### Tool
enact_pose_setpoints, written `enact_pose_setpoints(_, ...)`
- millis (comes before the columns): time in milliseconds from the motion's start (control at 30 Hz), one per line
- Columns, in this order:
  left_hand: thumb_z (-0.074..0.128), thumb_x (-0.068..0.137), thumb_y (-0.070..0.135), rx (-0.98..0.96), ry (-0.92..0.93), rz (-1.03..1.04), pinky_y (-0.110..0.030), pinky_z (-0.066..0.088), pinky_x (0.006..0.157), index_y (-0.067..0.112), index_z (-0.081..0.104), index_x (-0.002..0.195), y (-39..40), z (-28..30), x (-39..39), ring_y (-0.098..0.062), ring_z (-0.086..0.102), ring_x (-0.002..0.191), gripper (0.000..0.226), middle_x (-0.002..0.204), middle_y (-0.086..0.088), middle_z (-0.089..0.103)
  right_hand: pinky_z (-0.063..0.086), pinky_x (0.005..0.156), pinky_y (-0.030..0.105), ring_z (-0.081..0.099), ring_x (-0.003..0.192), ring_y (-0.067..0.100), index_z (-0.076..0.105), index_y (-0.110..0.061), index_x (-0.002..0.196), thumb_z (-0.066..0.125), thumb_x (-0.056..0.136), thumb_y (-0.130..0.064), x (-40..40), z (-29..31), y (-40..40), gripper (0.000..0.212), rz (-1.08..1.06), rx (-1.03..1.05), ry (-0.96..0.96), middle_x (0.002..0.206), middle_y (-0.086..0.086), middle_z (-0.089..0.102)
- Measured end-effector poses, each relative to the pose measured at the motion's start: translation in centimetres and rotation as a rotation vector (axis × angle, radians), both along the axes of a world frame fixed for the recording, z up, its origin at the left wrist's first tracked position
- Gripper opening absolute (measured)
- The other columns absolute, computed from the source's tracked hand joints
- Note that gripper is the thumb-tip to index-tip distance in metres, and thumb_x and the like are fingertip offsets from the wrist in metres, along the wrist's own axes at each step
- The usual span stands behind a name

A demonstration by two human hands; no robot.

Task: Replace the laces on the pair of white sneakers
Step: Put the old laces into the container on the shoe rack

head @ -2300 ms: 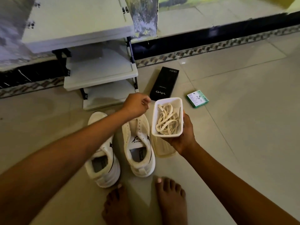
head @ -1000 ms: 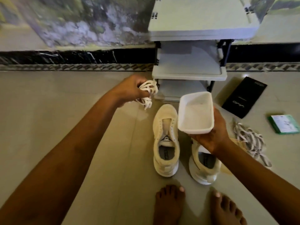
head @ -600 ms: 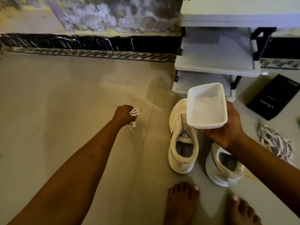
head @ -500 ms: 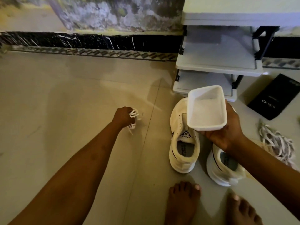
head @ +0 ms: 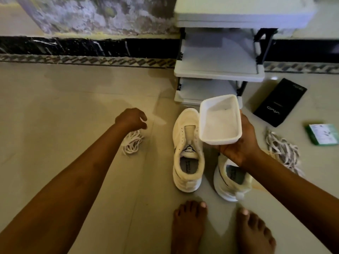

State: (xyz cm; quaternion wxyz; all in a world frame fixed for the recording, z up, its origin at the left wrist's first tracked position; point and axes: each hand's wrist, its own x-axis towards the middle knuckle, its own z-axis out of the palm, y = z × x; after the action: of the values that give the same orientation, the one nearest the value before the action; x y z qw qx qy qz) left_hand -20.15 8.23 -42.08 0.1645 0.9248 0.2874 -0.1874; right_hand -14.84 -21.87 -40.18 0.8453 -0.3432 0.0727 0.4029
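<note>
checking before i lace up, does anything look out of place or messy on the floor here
Two things stand out. One tangled bundle of laces lies loose on the floor left of the sneakers, and another pile of laces sprawls to their right. The tray in the right hand holds none.

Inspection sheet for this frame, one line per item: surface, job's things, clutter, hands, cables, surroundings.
Surface: tiled floor, pale and glossy.
Job's things: two white sneakers side by side, left sneaker with bare eyelets, right sneaker partly hidden by the forearm; lace bundle on the floor left of them; second lace pile on the right; white tray, nothing in it.
Clutter: black box, green packet.
Hands: left hand loosely curled above the bundle, holding nothing; right hand grips the tray from below.
Cables: nothing seen.
Surroundings: white shelf rack against a stained wall; bare feet at the bottom.
</note>
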Motion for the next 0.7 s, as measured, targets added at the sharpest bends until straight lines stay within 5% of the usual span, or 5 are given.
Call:
enact_pose_setpoints(367,0.067,0.083,0.027,0.002,-0.119,-0.823,-0.03,0.048,0.083,0.021,0.065,0.116,-18.5,5.1,9.9,-0.021,0.059,0.103,0.034,0.113,-0.002,0.065,0.054,0.08,0.044,0.068,0.083,0.025,0.061,-0.021,0.102,0.037,0.096,-0.048,4.4,3.2,-9.3,0.037,-0.313,-0.164,-0.075,0.089,0.004,0.069)
enact_pose_setpoints(467,0.062,0.086,0.027,0.013,-0.021,-1.053,-0.03,0.047,0.087,0.021,0.063,0.119,-23.6,5.2,10.8,-0.019,0.057,0.105,0.033,0.116,-0.001,0.063,0.056,0.072,0.044,0.068,0.082,0.03,0.056,-0.016,0.121,0.053,0.089,-0.042,4.3,0.4,-13.0,0.042,-0.367,-0.339,-0.065,0.088,0.007,0.071)
enact_pose_setpoints(500,0.061,0.087,0.026,0.003,0.016,-1.121,-0.029,0.046,0.088,0.019,0.061,0.12,-25.0,5.0,11.0,-0.019,0.056,0.106,0.034,0.118,-0.002,0.062,0.055,0.066,0.044,0.067,0.075,0.034,0.047,-0.012,0.131,0.057,0.083,-0.036,0.9,-1.9,-14.8,0.054,-0.175,-0.281,-0.025,0.086,0.01,0.07)
enact_pose_setpoints(600,0.06,0.09,0.025,-0.021,0.094,-1.204,-0.026,0.04,0.087,0.016,0.056,0.127,-29.1,3.9,11.7,-0.02,0.053,0.111,0.039,0.124,-0.005,0.058,0.046,0.048,0.04,0.056,0.054,0.036,0.039,-0.009,0.12,0.043,0.079,-0.027,-11.2,-13.7,-15.6,0.045,-0.183,-1.163,-0.303,0.075,0.014,0.065)
enact_pose_setpoints(700,0.064,0.087,0.03,-0.078,0.064,-1.171,-0.026,0.038,0.093,0.019,0.051,0.134,-32.5,1.9,12.1,-0.021,0.049,0.121,0.049,0.133,-0.004,0.054,0.045,0.047,0.039,0.054,0.054,0.035,0.052,-0.016,0.105,0.045,0.08,-0.027,-12.4,-15.1,-15.9,0.027,-0.133,-1.292,-0.339,0.076,0.012,0.061)
